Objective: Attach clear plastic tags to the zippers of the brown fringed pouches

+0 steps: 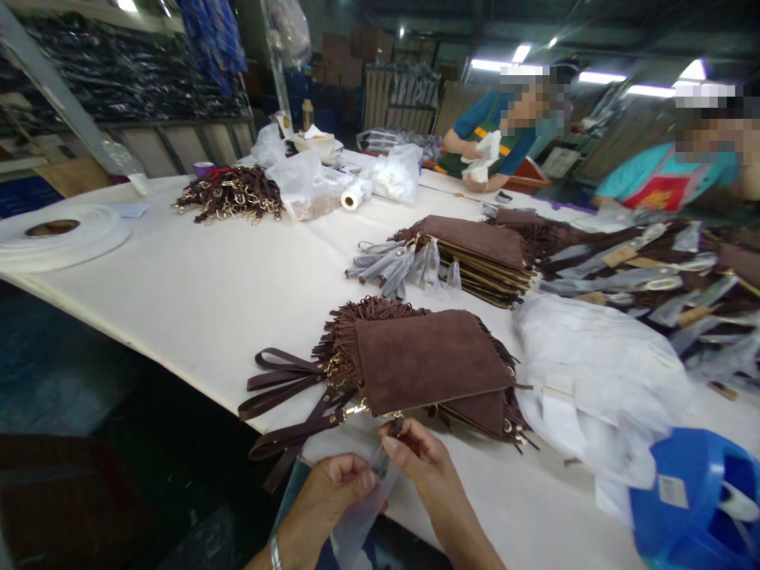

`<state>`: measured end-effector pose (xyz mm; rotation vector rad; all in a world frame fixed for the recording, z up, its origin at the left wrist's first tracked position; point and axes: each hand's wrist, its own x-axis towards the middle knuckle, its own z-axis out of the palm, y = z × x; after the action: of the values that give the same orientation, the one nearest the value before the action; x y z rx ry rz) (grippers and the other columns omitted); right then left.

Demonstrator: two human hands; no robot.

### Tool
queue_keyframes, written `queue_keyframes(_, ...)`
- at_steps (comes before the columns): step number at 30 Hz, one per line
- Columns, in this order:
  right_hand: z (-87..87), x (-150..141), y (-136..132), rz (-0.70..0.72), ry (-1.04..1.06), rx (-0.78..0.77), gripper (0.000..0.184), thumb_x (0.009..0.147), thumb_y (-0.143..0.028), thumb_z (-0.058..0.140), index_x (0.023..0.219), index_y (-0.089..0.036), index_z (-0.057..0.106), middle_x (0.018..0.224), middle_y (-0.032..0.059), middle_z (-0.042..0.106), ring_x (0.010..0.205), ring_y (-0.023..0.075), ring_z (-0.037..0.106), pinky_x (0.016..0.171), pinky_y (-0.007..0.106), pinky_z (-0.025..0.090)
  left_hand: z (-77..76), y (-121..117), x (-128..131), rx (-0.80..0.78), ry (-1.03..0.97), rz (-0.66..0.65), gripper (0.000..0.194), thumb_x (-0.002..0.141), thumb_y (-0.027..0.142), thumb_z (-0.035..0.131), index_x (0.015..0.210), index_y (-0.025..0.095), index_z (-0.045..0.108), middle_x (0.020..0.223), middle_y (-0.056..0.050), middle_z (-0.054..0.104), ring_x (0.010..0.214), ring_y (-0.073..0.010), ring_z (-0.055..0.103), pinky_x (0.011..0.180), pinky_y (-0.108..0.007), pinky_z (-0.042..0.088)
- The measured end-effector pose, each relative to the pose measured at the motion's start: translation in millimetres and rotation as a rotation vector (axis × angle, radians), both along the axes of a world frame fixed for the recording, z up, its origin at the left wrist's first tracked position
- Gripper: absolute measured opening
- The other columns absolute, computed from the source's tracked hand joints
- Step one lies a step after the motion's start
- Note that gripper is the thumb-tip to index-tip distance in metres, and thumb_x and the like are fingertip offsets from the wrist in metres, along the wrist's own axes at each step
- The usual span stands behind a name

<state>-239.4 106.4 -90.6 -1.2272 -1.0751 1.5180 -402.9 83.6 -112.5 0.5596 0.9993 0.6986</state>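
Observation:
At the table's near edge, my left hand (332,491) is closed, pinching a thin clear plastic sleeve (365,511) that hangs down between my hands. My right hand (424,463) is closed too, its thumb and fingertips on a small dark brown leather piece (394,427) by the zipper edge of the top pouch. That brown suede pouch (431,356) lies on a small stack of similar fringed pouches. Brown wrist straps (285,380) with gold clasps stick out to its left, some over the table edge.
Behind stands another pouch stack (475,245) with plastic-wrapped straps. A white plastic bag (599,380) and a blue plastic container (694,491) are at the right. Clasped straps (231,194) and a white roll (56,233) lie far left. Two people work across the table (195,293).

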Motion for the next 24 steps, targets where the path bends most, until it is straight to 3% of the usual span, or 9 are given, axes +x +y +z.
queue_keyframes(4,-2.9,6.2,-6.9,-0.01,-0.097,0.016,0.029,0.083,-0.045,0.058,0.094,-0.019,0.064,0.092,0.004,0.065,0.088,0.0197,0.056,0.079,0.028,0.042,-10.8,0.1,5.8,-0.004,-0.052,0.048,0.037,0.063,0.045,0.078,0.076,0.013,0.066,0.067,-0.008,0.069,0.055,-0.0124,0.055,0.054,-0.022,0.037)
queue_keyframes(8,-7.3,9.3,-22.2,-0.091,-0.084,-0.032,0.036,0.082,-0.049,0.057,0.105,-0.021,0.06,0.103,0.0063,0.065,0.096,0.0213,0.057,0.081,0.029,0.044,-11.1,-1.1,9.7,0.043,-0.064,0.073,0.035,0.066,0.043,0.076,0.077,0.012,0.066,0.068,-0.006,0.067,0.059,-0.0132,0.055,0.058,-0.024,0.039)
queue_keyframes(11,-13.6,7.8,-32.2,-0.113,-0.03,-0.113,0.034,0.08,-0.05,0.06,0.094,-0.02,0.062,0.086,0.0038,0.065,0.078,0.0179,0.058,0.066,0.025,0.045,-6.6,-3.0,12.7,0.062,-0.034,0.114,0.034,0.068,0.044,0.074,0.079,0.013,0.066,0.07,-0.005,0.066,0.063,-0.0141,0.056,0.062,-0.025,0.04)
queue_keyframes(14,-18.8,6.1,-34.9,-0.1,-0.062,-0.126,0.032,0.077,-0.05,0.063,0.077,-0.018,0.061,0.067,-0.0008,0.057,0.062,0.0133,0.051,0.057,0.022,0.04,-1.6,-3.9,15.7,0.062,-0.03,0.133,0.036,0.066,0.045,0.075,0.082,0.013,0.066,0.072,-0.004,0.066,0.065,-0.0152,0.056,0.062,-0.025,0.041)
queue_keyframes(18,-18.1,6.8,-29.6,-0.175,-0.178,-0.099,0.033,0.078,-0.05,0.061,0.072,-0.018,0.06,0.061,-0.0031,0.05,0.058,0.0121,0.044,0.054,0.022,0.036,7.7,-1.1,17.7,0.096,-0.037,0.114,0.04,0.066,0.047,0.075,0.087,0.014,0.068,0.077,-0.006,0.069,0.071,-0.019,0.06,0.067,-0.028,0.044)
queue_keyframes(21,-12.0,8.2,-24.0,-0.144,-0.243,-0.096,0.034,0.078,-0.052,0.06,0.071,-0.018,0.061,0.06,-0.0027,0.05,0.057,0.0132,0.044,0.054,0.023,0.036,15.3,2.9,18.6,0.129,-0.024,0.135,0.044,0.066,0.048,0.073,0.095,0.015,0.07,0.084,-0.008,0.07,0.083,-0.0236,0.062,0.078,-0.032,0.045)
queue_keyframes(24,-5.1,9.0,-19.7,-0.173,-0.276,-0.095,0.035,0.077,-0.053,0.059,0.07,-0.019,0.062,0.059,-0.002,0.051,0.056,0.0139,0.045,0.053,0.024,0.036,13.0,5.8,20.3,0.133,-0.018,0.154,0.046,0.067,0.049,0.073,0.1,0.016,0.07,0.089,-0.009,0.071,0.089,-0.0255,0.061,0.084,-0.035,0.045)
